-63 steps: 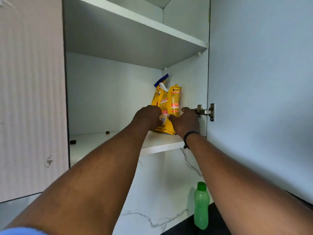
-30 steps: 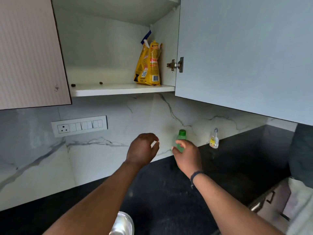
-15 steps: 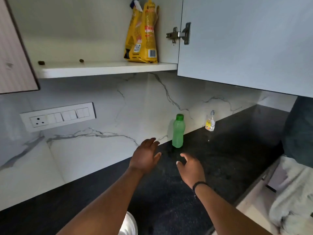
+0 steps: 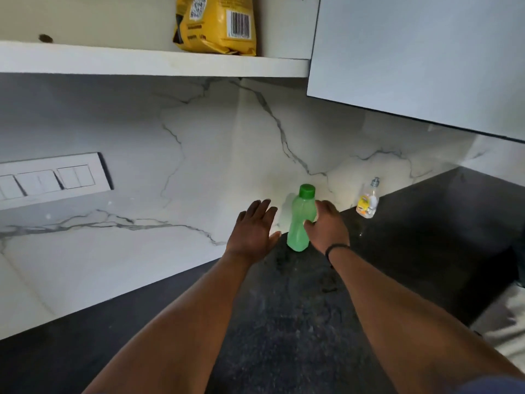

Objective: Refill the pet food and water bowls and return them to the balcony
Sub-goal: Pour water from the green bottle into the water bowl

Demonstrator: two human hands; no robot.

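A green water bottle [image 4: 299, 223] with a green cap stands upright on the black counter [image 4: 284, 322], against the marble wall. My right hand [image 4: 326, 226] wraps its right side, thumb across the front and fingers behind. Just left of the bottle my left hand [image 4: 254, 228] is spread flat and holds nothing, apart from the bottle. The yellow pet food bag [image 4: 216, 27] stands on the white cupboard shelf [image 4: 142, 62] above, its top cut off by the frame. No bowl is in view.
The open cupboard door [image 4: 412, 52] hangs overhead at the right. A small soap dispenser [image 4: 368, 201] stands right of the bottle by the wall. A white switch panel [image 4: 54, 177] is on the wall at left. The counter edge runs at lower right.
Both hands left the food bag on the shelf and dropped to the counter. They then moved forward to the green bottle, and my right hand closed around it. The view tilted down.
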